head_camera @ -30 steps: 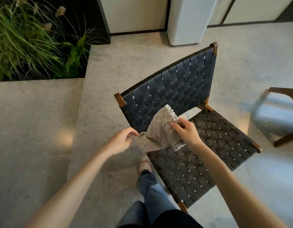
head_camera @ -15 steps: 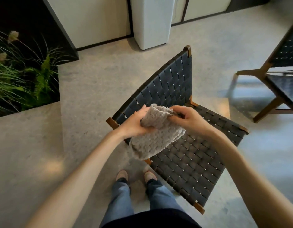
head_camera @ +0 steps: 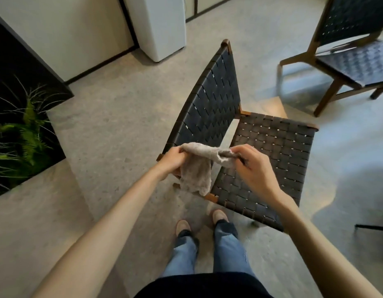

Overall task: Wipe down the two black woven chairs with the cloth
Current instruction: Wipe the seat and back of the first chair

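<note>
The left hand (head_camera: 172, 160) grips one end of the cloth (head_camera: 197, 175), fingers curled round it. The right hand (head_camera: 251, 168) pinches the other end, so a short span is stretched between them while the rest hangs in a loose tail below the left hand. Both hands are in the air over the near chair (head_camera: 276, 151), about where its back (head_camera: 212, 97) meets its seat (head_camera: 272, 186). The seat lies below and to the right of the right hand, which is the nearer of the two to it. The back rises ahead of the left hand, its long edge running away from that hand toward the upper right (so a stroke along it would go outward from the body). I judge that the cloth is being readied and no wiping is under way, though whether the tail brushes the seat's frame cannot be told. The left hand and cloth hide the back's near end, the right fingertips are buried in the fabric, and the chair's legs are mostly out of sight. The far chair (head_camera: 356, 61) stands well apart at upper right, blurred and cut off at the top and right.
</note>
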A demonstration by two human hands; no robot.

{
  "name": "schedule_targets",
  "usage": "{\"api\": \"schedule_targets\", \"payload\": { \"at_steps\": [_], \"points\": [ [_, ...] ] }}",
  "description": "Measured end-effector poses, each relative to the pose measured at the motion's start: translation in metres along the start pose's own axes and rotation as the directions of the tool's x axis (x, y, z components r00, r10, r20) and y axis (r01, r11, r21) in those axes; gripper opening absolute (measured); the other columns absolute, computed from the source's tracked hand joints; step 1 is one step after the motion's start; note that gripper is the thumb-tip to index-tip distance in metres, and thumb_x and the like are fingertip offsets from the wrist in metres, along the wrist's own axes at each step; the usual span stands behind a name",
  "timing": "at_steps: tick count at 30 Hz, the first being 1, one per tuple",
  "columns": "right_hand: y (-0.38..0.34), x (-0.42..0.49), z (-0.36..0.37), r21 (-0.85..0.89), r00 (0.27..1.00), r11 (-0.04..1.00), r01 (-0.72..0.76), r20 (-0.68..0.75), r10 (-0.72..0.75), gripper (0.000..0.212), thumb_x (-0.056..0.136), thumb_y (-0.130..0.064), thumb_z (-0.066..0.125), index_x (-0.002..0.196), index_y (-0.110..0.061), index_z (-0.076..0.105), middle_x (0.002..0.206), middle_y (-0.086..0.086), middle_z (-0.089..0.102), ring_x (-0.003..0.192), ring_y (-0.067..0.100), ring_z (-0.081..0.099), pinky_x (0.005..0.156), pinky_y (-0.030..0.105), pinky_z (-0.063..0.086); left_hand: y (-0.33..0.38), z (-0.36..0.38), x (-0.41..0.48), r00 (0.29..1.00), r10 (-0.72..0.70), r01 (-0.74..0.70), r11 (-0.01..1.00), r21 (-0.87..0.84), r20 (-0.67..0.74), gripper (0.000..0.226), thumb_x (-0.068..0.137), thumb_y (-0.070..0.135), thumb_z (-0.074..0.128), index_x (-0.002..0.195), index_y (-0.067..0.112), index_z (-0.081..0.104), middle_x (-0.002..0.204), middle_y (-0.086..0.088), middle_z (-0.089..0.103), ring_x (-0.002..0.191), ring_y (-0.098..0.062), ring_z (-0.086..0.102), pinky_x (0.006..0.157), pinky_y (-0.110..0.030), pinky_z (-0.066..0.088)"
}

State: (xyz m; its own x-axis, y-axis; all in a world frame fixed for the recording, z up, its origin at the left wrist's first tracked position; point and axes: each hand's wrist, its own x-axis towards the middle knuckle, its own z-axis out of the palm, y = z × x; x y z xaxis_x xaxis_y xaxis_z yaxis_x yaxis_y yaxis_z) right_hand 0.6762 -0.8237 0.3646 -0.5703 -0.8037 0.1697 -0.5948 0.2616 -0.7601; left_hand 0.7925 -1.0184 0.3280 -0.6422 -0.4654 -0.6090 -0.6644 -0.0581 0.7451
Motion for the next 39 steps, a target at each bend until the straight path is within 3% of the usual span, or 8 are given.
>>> {"api": "schedule_targets", "payload": {
  "at_steps": [4, 11, 15, 20, 23, 28, 34, 39],
  "points": [
    [-0.006, -0.025, 0.023, -0.072, 0.928, 0.99, -0.121, 0.347, 0.139, 0.045, 0.085, 0.012, 0.048, 0.107, -0.023, 0.067, 0.121, -0.003, 0.064, 0.104, 0.013, 0.063, 0.078, 0.02, 0.053, 0.001, -0.002, -0.001, 0.985, -0.126, 0.153, 0.95, -0.273, 0.114, 0.027, 0.102, 0.022, 0.033, 0.099, 0.028, 0.059, 0.099, -0.005, 0.065, 0.082, -0.018, 0.063, 0.055, -0.033, 0.057],
    [-0.024, -0.009, 0.056, 0.191, 0.937, 0.936, -0.296, 0.25, 0.245, 0.075, 0.087, -0.051, 0.058, 0.149, -0.032, 0.021, 0.157, -0.007, 0.02, 0.145, 0.008, 0.017, 0.116, 0.031, 0.021, -0.004, -0.003, -0.002, 0.935, -0.051, 0.219, 0.861, -0.459, 0.351, 0.027, 0.103, 0.023, 0.036, 0.107, 0.017, 0.062, 0.09, -0.002, 0.073, 0.079, -0.011, 0.069, 0.059, -0.026, 0.056],
    [-0.018, -0.003, 0.076, 0.269, 0.95, 0.919, -0.288, 0.203, 0.239, 0.07, 0.093, -0.011, 0.059, 0.151, -0.015, 0.02, 0.155, 0.002, 0.026, 0.143, 0.013, 0.024, 0.117, 0.039, 0.025, 0.003, -0.014, -0.005, 0.892, 0.102, 0.238, 0.723, -0.649, 0.441, 0.03, 0.097, 0.026, 0.045, 0.113, 0.005, 0.059, 0.097, -0.01, 0.067, 0.089, -0.019, 0.067, 0.078, -0.031, 0.057],
    [0.004, 0.01, 0.09, 0.384, 0.952, 0.873, -0.299, 0.063, 0.299, 0.058, 0.095, 0.001, 0.051, 0.141, -0.03, 0.037, 0.139, -0.02, 0.047, 0.126, -0.004, 0.045, 0.105, 0.033, 0.044, -0.01, -0.016, 0.0, 0.995, 0.046, -0.083, 0.878, -0.472, -0.09, 0.024, 0.099, 0.026, 0.044, 0.113, 0.017, 0.062, 0.11, -0.008, 0.07, 0.086, -0.015, 0.069, 0.074, -0.025, 0.056],
    [0.035, 0.024, 0.105, 0.426, 0.96, 0.868, -0.255, 0.004, 0.28, 0.058, 0.095, 0.0, 0.051, 0.145, -0.027, 0.035, 0.134, -0.023, 0.049, 0.116, -0.008, 0.051, 0.075, 0.007, 0.05, -0.039, -0.014, 0.018, 0.865, 0.205, -0.287, 0.951, -0.115, -0.458, 0.017, 0.098, 0.024, 0.048, 0.109, 0.031, 0.059, 0.111, 0.009, 0.065, 0.097, -0.004, 0.06, 0.078, -0.013, 0.048],
    [0.093, 0.05, 0.155, 0.318, 0.99, 0.938, -0.14, 0.019, 0.142, 0.07, 0.093, 0.008, 0.049, 0.147, -0.032, 0.03, 0.157, -0.01, 0.02, 0.144, 0.014, 0.024, 0.107, 0.051, 0.04, -0.096, 0.008, 0.07, 0.649, 0.434, -0.357, 0.899, 0.254, -0.624, 0.036, 0.094, 0.024, 0.056, 0.13, 0.025, 0.054, 0.129, 0.005, 0.051, 0.117, -0.002, 0.034, 0.09, -0.005, 0.03],
    [0.142, 0.086, 0.226, 0.156, 0.958, 0.948, 0.278, 0.027, -0.285, 0.056, 0.096, -0.035, 0.049, 0.148, -0.029, 0.029, 0.16, -0.002, 0.014, 0.149, 0.021, 0.0, 0.116, 0.062, 0.003, -0.14, 0.016, 0.123, 0.168, 0.609, -0.611, 0.681, 0.403, -0.775, 0.027, 0.094, 0.021, 0.055, 0.12, 0.014, 0.055, 0.12, 0.0, 0.055, 0.103, -0.01, 0.057, 0.085, -0.022, 0.049],
    [0.156, 0.103, 0.256, 0.092, 0.907, 0.905, 0.416, -0.109, -0.406, 0.056, 0.092, -0.061, 0.03, 0.143, -0.037, 0.035, 0.16, -0.002, 0.011, 0.147, 0.022, 0.003, 0.117, 0.055, 0.003, -0.162, 0.032, 0.147, -0.013, 0.615, -0.813, 0.452, 0.367, -0.788, 0.021, 0.095, 0.019, 0.048, 0.115, 0.011, 0.045, 0.104, 0.027, 0.058, 0.087, 0.005, 0.06, 0.075, -0.009, 0.046]
  ]
}}
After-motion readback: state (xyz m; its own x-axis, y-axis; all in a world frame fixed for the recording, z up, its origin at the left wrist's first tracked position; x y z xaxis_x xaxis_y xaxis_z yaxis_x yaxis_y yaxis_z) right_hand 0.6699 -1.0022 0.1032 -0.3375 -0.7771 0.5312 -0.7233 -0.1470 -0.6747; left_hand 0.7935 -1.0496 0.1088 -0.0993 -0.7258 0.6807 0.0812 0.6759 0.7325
